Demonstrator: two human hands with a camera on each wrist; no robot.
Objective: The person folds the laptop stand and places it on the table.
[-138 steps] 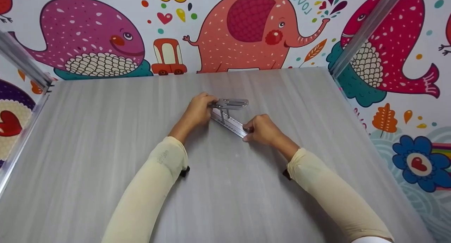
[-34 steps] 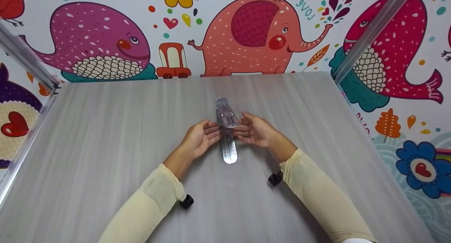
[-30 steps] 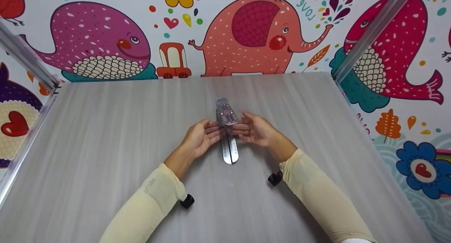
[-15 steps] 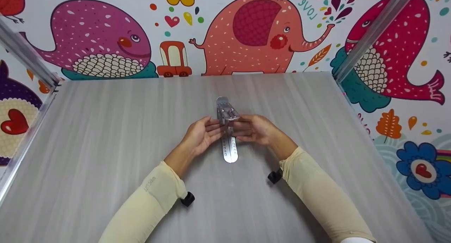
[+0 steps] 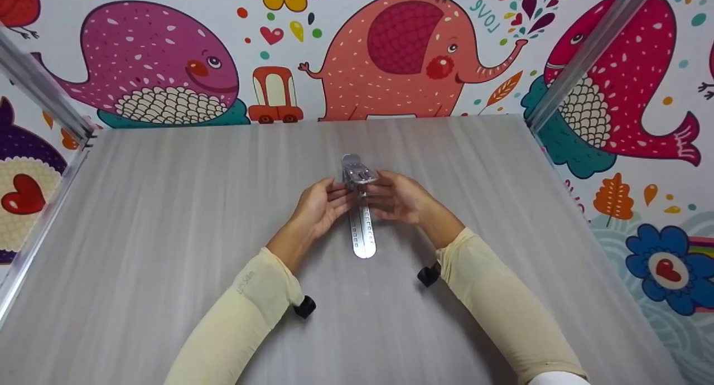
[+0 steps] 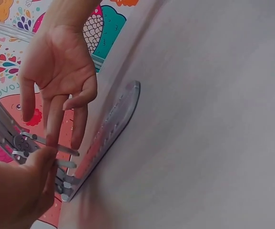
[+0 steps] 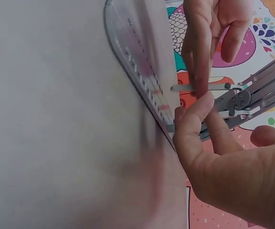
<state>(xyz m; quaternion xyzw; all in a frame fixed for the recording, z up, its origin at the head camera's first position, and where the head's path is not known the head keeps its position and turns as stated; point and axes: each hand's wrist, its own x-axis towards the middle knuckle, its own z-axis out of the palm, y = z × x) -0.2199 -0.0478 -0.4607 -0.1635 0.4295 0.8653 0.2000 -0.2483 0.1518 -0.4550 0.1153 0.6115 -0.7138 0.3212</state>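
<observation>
A silver folding laptop stand [image 5: 363, 237] rests on the table, its long slotted base pointing toward me. Above the far part of the base its upper plate [image 5: 361, 174] is raised and tilted, with thin support struts [image 7: 213, 87] underneath. My left hand [image 5: 317, 206] is at the stand's left side, relaxed fingers reaching in under the plate to the struts. From the right, my right hand [image 5: 406, 198] reaches in likewise, fingers gently bent, fingertips at the struts [image 6: 63, 163]. The plate and struts partly hide the fingertips in the head view.
The grey wood-grain table [image 5: 184, 217] extends around the stand. Behind it rises a wall [image 5: 413, 50] printed with cartoon animals. Metal frame posts [image 5: 585, 56] stand at the back corners. Each wrist carries a small black camera mount [image 5: 305, 307].
Earlier the stand lay diagonally, gripped at both ends. It has since turned to point toward me. Over the last second its upper plate has tilted further up, and both hands have shifted slightly farther away.
</observation>
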